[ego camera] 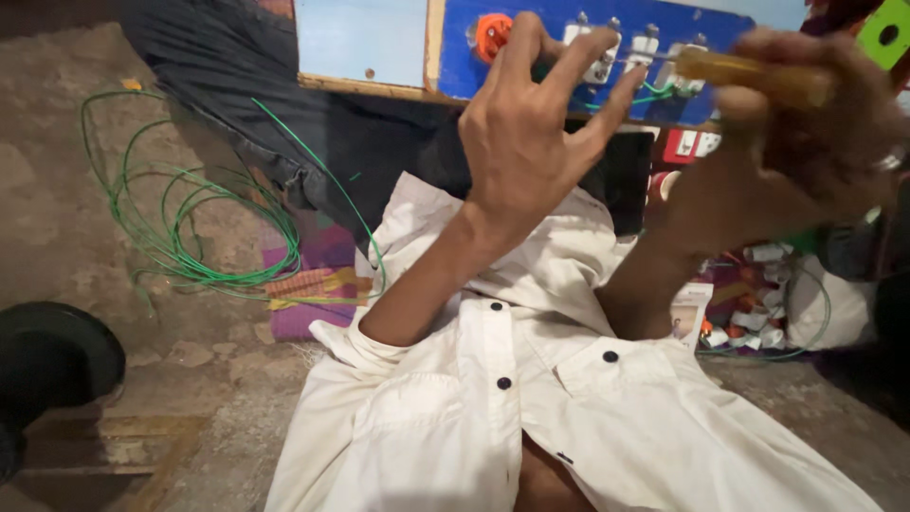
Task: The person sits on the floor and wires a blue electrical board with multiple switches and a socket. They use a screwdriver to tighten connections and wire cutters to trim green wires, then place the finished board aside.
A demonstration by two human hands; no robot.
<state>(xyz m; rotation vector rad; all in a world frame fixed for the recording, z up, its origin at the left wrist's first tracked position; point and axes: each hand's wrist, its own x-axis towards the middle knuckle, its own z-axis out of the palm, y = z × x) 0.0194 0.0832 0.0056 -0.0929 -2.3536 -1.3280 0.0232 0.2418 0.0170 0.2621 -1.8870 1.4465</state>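
Note:
A blue wooden board (540, 28) with an orange round fitting (492, 34) and several white switches (645, 47) stands upright in front of me. My left hand (531, 123) reaches up to it, fingers spread and touching a white switch and the green wire near it. My right hand (806, 123) is shut on a screwdriver with a yellow handle (749, 76), its shaft pointing left toward the switches. Green wire (654, 95) runs along the board's lower edge.
A loose coil of green wire (180, 218) lies on the dirt floor at left, beside pliers with orange-yellow grips (308, 284) on a purple cloth. A black round object (52, 356) sits lower left. Small boxes and white parts (749, 313) are piled at right.

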